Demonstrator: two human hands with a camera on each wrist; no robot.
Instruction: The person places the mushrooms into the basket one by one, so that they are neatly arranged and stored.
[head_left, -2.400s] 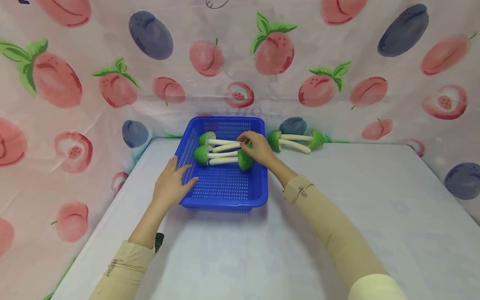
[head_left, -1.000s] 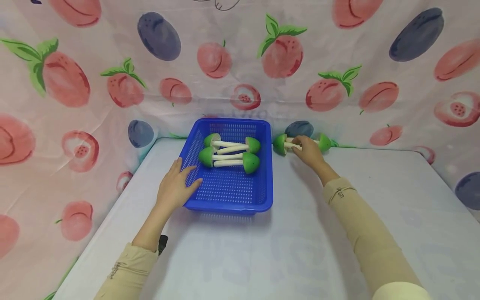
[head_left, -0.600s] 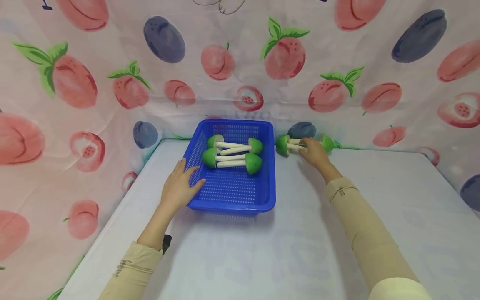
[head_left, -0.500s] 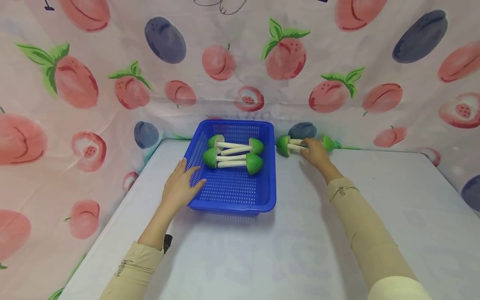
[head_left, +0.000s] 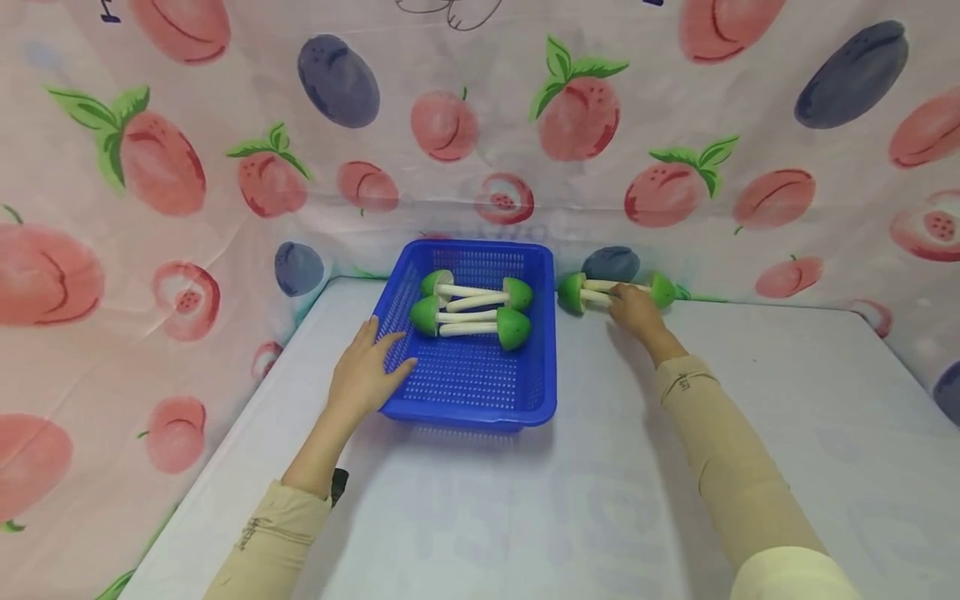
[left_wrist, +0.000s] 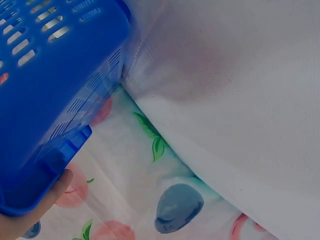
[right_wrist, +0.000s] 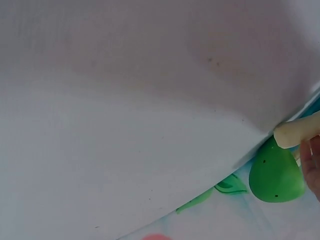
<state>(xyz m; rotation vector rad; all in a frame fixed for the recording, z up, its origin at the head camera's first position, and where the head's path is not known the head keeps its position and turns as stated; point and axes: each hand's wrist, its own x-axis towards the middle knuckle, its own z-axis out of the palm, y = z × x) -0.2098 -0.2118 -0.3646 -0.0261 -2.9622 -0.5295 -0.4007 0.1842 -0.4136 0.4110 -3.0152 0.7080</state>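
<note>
My left hand (head_left: 360, 375) rests at the left rim of a blue perforated plastic basket (head_left: 457, 417), its thumb and index finger spread over the inside. In the left wrist view a finger (left_wrist: 52, 192) lies along the rim. Several green-capped toy mushrooms (head_left: 513, 329) with white stems lie in the basket's far half, caps at alternate ends. Right of the basket, my right hand (head_left: 637, 312) pinches the stem of a green-capped mushroom (head_left: 572, 293) whose cap points left; its stem end (right_wrist: 287, 136) shows in the right wrist view. Behind it lies another mushroom (head_left: 662, 290), cap to the right.
A white-covered table (head_left: 480, 517) carries the basket and mushrooms. Fruit-printed cloth (head_left: 442, 192) hangs along the table's back and left edges, close behind the basket and the two mushrooms on the right.
My right hand has moved out of the basket to the mushrooms on the right and taken hold of a stem. The left hand stays at the basket rim. The head view has shifted slightly.
</note>
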